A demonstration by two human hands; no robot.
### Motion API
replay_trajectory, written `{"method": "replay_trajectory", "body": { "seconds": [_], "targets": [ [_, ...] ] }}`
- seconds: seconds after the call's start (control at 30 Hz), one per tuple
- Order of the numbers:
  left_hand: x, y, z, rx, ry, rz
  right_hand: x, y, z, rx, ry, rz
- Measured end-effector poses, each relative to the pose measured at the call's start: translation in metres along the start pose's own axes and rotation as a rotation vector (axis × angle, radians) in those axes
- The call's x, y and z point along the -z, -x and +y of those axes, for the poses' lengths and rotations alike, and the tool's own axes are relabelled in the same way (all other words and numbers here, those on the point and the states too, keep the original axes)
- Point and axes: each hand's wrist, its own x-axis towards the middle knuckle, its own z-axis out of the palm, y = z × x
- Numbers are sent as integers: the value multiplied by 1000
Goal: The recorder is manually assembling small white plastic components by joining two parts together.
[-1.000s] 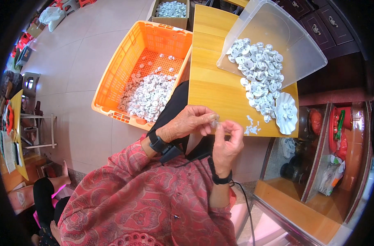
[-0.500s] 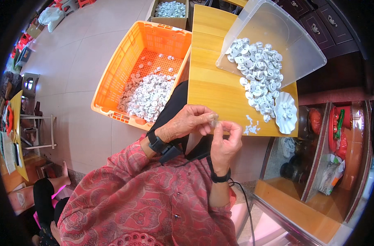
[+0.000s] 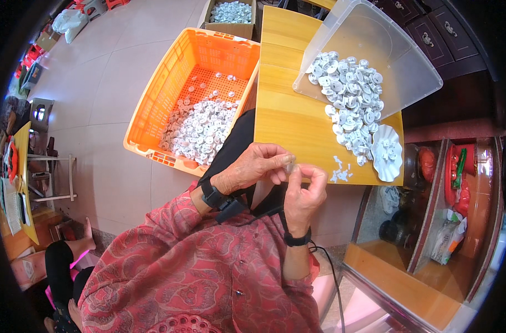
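Note:
My left hand and my right hand meet over my lap, by the table's near left corner. Between their pinched fingertips is a small whitish part, mostly covered by the fingers, and both hands grip it. To the right on the wooden table lies a heap of round white plastic pieces, spilling from a tipped clear plastic bin. Tiny white bits lie near the table's front edge. Beside them a white scalloped dish holds a few small parts.
An orange crate at my left contains many white round pieces. Behind it stands a cardboard box of similar parts. A shelf unit is close on the right. Another person's leg shows at lower left.
Hardly anything differs. Both hands keep their pinch at the same spot, with only a slight shift of the fingers.

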Motion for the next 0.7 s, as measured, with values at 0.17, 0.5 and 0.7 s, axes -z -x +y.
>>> {"method": "replay_trajectory", "body": {
  "seconds": [0.17,0.5,0.7],
  "targets": [
    [1,0,-4,-18,-12,-11,0,0,-1,6,-16,-1],
    [-5,2,-1,-44,-26,13,-2,4,-1,-4,-70,35],
    [-6,3,0,-48,-1,2,-1,4,1,-5,-58,30]
  ]
}}
